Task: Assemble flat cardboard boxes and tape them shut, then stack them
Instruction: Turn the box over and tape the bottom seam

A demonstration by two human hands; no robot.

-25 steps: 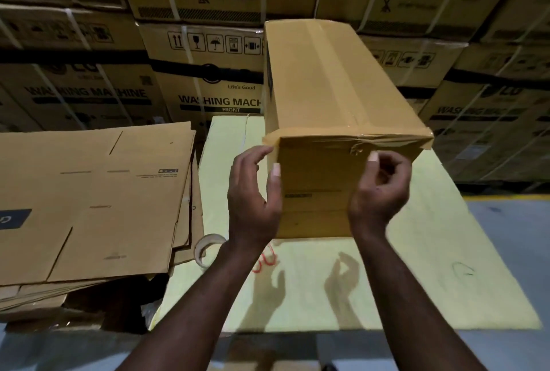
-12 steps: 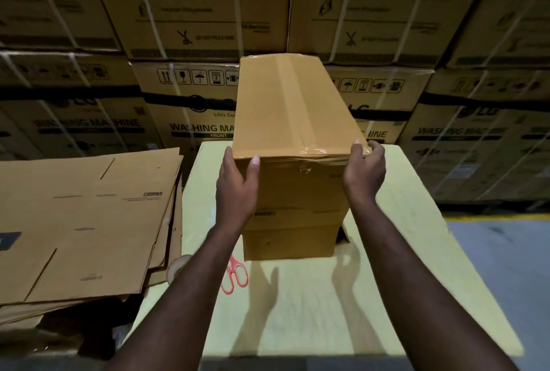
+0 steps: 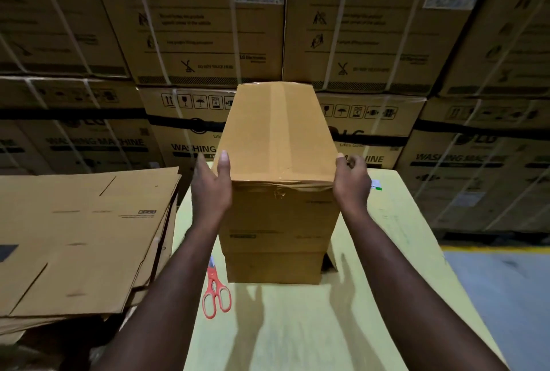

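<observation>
A closed brown cardboard box (image 3: 276,138), with clear tape along its top seam and over the near edge, stands on another brown box (image 3: 273,266) on the pale yellow table (image 3: 297,326). My left hand (image 3: 212,183) presses flat against the upper box's left side at the top near corner, thumb up along the edge. At the top right near corner, my right hand (image 3: 351,183) holds the same box with its fingers curled at the edge. A thick pile of flat, unfolded cardboard boxes (image 3: 80,236) lies to the left of the table.
Red-handled scissors (image 3: 215,296) lie on the table just left of the lower box. Strapped washing machine cartons (image 3: 208,28) form a high wall right behind the table. Grey floor with a yellow line (image 3: 506,281) runs along the right.
The taped box, raised and turned a second ago, now stands square on the lower box. Both hands have shifted from its near face to its two sides.
</observation>
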